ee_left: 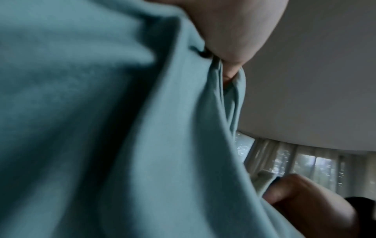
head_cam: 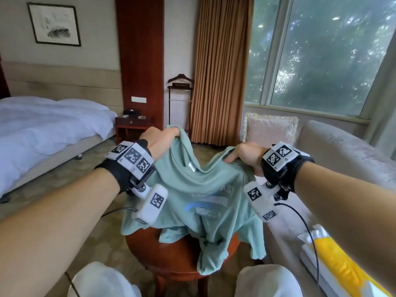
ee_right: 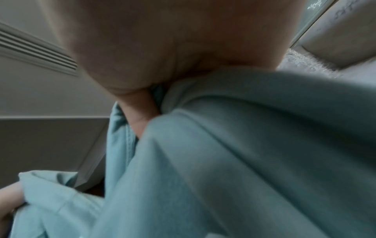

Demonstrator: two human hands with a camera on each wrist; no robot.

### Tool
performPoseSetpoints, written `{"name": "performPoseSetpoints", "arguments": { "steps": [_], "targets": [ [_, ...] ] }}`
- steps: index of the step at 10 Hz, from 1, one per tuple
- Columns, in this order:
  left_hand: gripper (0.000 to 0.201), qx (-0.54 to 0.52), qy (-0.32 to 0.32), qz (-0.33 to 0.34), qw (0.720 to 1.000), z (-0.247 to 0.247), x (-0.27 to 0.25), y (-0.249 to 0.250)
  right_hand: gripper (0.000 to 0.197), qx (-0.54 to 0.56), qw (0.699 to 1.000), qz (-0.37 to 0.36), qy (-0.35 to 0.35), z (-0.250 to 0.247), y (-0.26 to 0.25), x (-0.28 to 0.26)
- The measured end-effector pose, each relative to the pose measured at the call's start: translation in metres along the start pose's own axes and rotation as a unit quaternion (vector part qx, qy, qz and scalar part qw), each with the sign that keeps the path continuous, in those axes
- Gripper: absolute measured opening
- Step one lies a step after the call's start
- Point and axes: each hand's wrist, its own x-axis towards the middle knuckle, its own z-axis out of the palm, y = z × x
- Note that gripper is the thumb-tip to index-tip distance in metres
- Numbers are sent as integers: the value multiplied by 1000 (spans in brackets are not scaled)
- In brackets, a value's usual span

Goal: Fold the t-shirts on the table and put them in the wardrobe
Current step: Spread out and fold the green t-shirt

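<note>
Mint-green t-shirt (head_cam: 192, 189), blue-white print facing up, wrinkled, hangs over round desk (head_cam: 182, 254). Left hand (head_cam: 159, 144) and right hand (head_cam: 248, 155) each clamped on a shoulder.

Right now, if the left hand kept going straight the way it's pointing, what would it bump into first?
The left hand grips the teal t-shirt and points away toward the far wall. The nearest thing in that line looks like the small wooden nightstand, though depth is hard to judge.
</note>
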Motion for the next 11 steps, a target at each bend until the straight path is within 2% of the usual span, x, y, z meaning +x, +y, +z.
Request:
{"name": "performPoseSetpoints", "arguments": {
  "steps": [1,2,3,4,5,6,7,8,9,10,11],
  "targets": [
    [48,24,-19,56,998,-18,-29,33,62,28,998,3,-52,-7,-17,-28],
    [65,4,-81,80,993,-40,-54,56,68,45,995,-37,-83,-16,-29,-54],
    [24,-16,-179,75,981,-57,-73,68,22,62,992,-98,-58,-19,-38,-85],
    [30,-11,-222,67,973,-67,-83,72,31,94,986,-124,-54,-23,-39,-111],
    [28,-30,-240,51,969,-72,-92,71,37,60,990,-121,-37,-29,-40,-119],
    [34,10,-186,69,980,-71,-92,62,63,25,997,-71,7,-31,-40,-116],
    [29,92,-129,123,980,-68,-86,45,59,-72,990,-99,72,-28,-39,-112],
    [22,78,-187,87,975,-67,-74,23,37,-144,973,-97,153,-34,-26,-103],
    [50,58,-198,68,976,-70,-51,0,43,-134,971,-71,182,-42,-7,-85],
    [80,16,-224,21,974,-67,-25,-22,48,-129,974,-42,182,-44,8,-67],
    [73,72,-275,36,958,-62,-11,-38,45,-125,977,-39,170,-37,19,-47]
  ]
}}
